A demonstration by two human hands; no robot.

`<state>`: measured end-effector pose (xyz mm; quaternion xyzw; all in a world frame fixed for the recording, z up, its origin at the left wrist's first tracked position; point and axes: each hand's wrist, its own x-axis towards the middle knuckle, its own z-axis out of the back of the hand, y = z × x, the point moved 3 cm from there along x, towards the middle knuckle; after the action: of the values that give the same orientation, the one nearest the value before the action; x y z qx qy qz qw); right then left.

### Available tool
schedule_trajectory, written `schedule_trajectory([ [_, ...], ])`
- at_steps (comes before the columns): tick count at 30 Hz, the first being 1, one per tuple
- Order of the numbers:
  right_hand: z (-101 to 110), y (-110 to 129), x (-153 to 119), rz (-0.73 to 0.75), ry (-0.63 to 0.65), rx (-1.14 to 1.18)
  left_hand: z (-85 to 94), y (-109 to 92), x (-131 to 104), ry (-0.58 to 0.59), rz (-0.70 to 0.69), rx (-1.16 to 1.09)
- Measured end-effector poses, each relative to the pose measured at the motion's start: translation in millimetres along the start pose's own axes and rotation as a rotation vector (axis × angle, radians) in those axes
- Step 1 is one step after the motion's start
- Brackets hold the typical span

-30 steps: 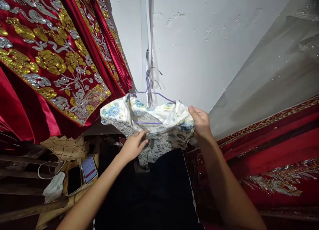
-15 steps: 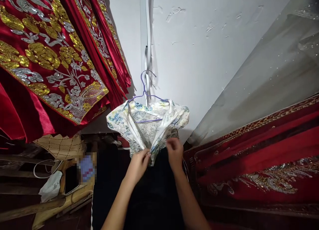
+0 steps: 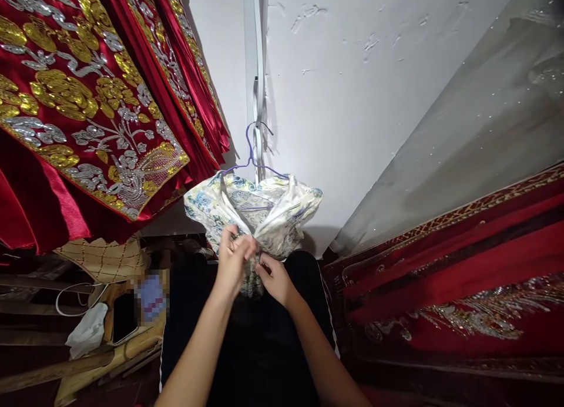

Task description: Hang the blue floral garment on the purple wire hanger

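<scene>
A floral blouse (image 3: pixel 205 210) in white, blue and yellow hangs by its shoulders on a purple wire hanger (image 3: pixel 250 151), its neckline in a deep V. My right hand (image 3: pixel 275 281) is closed on the blouse's front edge at the bottom of the V, thumb and fingers together. Just to its left and slightly higher, my left hand (image 3: pixel 233 257) is at the same front edge. Its fingers are partly bent and blurred, so its grip is unclear. Gathered fabric hangs below the hands, in front of my dark-clothed legs (image 3: pixel 189 319).
Red garments with gold and silver embroidery (image 3: pixel 83 101) hang at the left. A pale sheer cloth (image 3: pixel 440 160) and red embroidered fabric (image 3: pixel 497 260) fill the right. On a wooden chair (image 3: pixel 132 354) at the lower left lie a phone (image 3: pixel 126 319) and a white crumpled bag (image 3: pixel 88 330).
My right hand has moved left and down from the blouse's side to its front edge and closed there. My left hand has risen slightly leftward, its fingers shifting. The blouse has swung a little left.
</scene>
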<state>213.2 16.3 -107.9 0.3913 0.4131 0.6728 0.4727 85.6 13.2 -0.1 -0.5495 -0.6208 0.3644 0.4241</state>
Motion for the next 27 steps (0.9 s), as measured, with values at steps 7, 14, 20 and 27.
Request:
schedule_trajectory([
  [7, 14, -7, 33, -0.023, 0.067, -0.060, -34.0, -110, 73, 0.078, -0.266, -0.104],
  [14, 45, 39, 31, 0.057, -0.081, -0.002, -37.1, -88, 62, 0.179, -0.297, 0.072],
  [20, 93, 140, 62, 0.419, -0.300, 0.020, -38.7, -79, 60, 0.238, -0.357, 0.147],
  [27, 100, 157, 82, 0.575, -0.353, -0.208, -33.8, -58, 55, 0.189, -0.373, 0.132],
])
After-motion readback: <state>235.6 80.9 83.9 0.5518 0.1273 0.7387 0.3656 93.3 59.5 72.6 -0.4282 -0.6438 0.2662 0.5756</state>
